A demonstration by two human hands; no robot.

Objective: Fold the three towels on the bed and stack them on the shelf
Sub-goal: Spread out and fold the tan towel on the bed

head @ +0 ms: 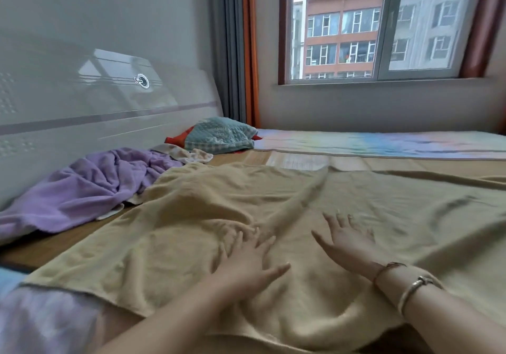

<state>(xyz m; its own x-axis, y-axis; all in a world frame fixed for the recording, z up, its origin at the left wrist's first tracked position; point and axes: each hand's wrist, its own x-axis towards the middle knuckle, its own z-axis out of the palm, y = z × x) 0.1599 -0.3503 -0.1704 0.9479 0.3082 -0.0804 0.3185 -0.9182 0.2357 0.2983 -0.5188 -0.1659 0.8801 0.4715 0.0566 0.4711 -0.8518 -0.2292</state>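
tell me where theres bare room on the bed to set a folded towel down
Free: the mat strip beyond the tan towel, bordered by the pastel sheet under the window. Crowded: left by the headboard, with the purple towel and teal pillow. Both hands, left hand and right hand, lie flat on the tan towel.

Left hand [247, 262]: flat, fingers spread, on tan towel [219, 197]
Right hand [347, 241]: flat on same towel
Purple towel [82, 186]: crumpled, left, by headboard [82, 112]
Bed [383, 159]: under towels
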